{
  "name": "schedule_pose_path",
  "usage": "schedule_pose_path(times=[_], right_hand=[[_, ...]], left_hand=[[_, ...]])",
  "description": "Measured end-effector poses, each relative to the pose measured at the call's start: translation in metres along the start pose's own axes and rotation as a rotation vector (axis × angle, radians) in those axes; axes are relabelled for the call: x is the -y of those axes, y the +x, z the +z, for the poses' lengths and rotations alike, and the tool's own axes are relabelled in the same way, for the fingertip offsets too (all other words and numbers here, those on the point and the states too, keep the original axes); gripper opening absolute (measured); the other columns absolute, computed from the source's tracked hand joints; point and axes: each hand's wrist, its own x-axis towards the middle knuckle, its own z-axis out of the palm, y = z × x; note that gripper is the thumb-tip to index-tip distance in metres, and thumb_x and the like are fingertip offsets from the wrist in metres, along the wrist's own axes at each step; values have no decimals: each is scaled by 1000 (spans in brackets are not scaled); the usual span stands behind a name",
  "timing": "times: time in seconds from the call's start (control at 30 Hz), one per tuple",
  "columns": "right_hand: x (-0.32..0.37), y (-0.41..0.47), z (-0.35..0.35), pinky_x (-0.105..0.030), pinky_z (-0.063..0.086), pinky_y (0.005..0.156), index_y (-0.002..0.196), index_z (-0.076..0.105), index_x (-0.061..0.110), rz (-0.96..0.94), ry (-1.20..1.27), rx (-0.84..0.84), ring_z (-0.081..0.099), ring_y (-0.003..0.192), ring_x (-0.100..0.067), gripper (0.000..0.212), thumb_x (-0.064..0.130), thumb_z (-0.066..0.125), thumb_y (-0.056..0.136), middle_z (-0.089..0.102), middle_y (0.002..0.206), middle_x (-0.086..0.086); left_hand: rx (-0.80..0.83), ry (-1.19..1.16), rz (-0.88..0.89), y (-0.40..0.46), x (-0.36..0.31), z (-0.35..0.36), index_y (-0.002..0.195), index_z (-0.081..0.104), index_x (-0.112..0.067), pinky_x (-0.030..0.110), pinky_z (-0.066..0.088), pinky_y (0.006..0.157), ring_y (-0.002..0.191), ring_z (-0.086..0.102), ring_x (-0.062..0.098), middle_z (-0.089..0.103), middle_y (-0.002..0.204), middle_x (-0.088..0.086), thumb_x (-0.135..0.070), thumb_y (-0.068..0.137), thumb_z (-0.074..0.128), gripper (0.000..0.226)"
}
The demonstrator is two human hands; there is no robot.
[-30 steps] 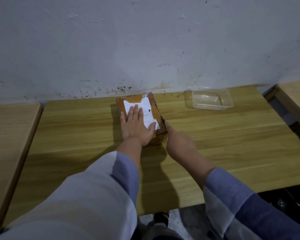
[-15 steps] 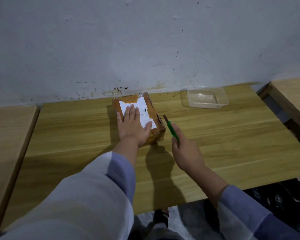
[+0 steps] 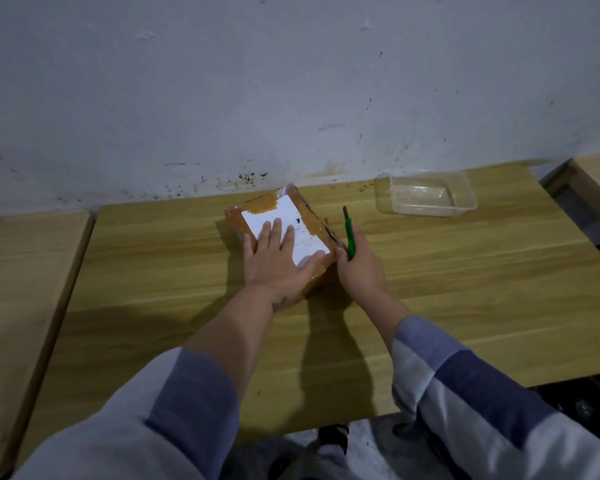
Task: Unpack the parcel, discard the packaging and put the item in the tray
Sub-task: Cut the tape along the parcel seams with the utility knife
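Note:
A brown taped parcel [image 3: 274,209] with a white label lies flat on the wooden table [image 3: 464,271], near the wall. My left hand [image 3: 274,261] presses flat on its top, fingers spread over the label. My right hand [image 3: 360,268] is against the parcel's right near corner and grips a green utility knife [image 3: 350,237], its dark blade pointing away from me along the parcel's right side. A clear plastic tray [image 3: 430,192] stands to the right at the back of the table.
A white stained wall runs close behind the table. A second wooden table [image 3: 21,289] adjoins on the left and another [image 3: 596,178] on the right, with a dark gap between. The table's front edge is near my body.
My right hand came off the parcel's side holding the green knife, swung out to the right, then returned against the parcel's right near corner. My left hand stayed pressed on top.

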Motion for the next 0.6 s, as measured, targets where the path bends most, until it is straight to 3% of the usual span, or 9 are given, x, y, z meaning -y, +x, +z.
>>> schedule_pose_path(times=[0.1, 0.17, 0.23, 0.3, 0.37, 0.47, 0.6], right_hand=[[2, 23, -11, -30, 44, 61, 149, 10, 38, -27, -23, 7, 54, 71, -20, 62, 27, 43, 98, 65, 109, -15], [4, 37, -19, -33, 46, 73, 149, 10, 39, -54, -41, 54, 60, 94, -30, 63, 26, 45, 98, 60, 124, -15], [5, 46, -26, -36, 46, 86, 149, 12, 37, -70, -47, 97, 55, 115, -35, 63, 25, 46, 98, 51, 137, -13], [4, 47, -28, -39, 45, 92, 150, 14, 34, -72, -10, 102, 50, 122, -35, 60, 25, 45, 98, 46, 144, -12], [1, 40, -29, -42, 48, 89, 149, 16, 33, -44, 61, 60, 55, 115, -34, 54, 27, 37, 100, 51, 137, -13], [-11, 19, -27, -43, 50, 76, 148, 18, 37, 9, 157, 6, 57, 86, -24, 51, 25, 32, 101, 57, 104, -7], [-28, -9, -22, -29, 42, 68, 147, 21, 37, -16, 296, 20, 45, 81, -11, 50, 21, 34, 101, 40, 107, 3]], left_hand=[[-25, 108, 206, -3, 17, -6, 153, 3, -27, 47, -6, 119, 148, -10, 13, -7, 162, -3, -81, 82, 8, 89], [-19, 174, 320, -2, 25, -9, 153, 2, -29, 49, -7, 119, 148, -11, 12, -7, 161, -3, -85, 76, 8, 96], [14, 190, 365, 2, 26, -9, 153, -1, -29, 49, -7, 119, 147, -13, 12, -9, 161, -3, -88, 70, 7, 101], [20, 184, 355, 5, 22, -8, 152, -2, -30, 49, -7, 119, 147, -13, 12, -10, 161, -4, -88, 68, 7, 103], [0, 167, 321, 6, 17, -5, 152, -1, -30, 49, -7, 119, 148, -12, 13, -10, 161, -4, -89, 69, 8, 102], [-13, 123, 262, 8, 10, -3, 153, 2, -29, 47, -11, 117, 148, -12, 14, -9, 161, -3, -88, 70, 10, 102], [13, 99, 191, 11, -2, -3, 153, 1, -27, 49, -9, 117, 148, -13, 16, -11, 161, -1, -86, 72, 11, 101]])
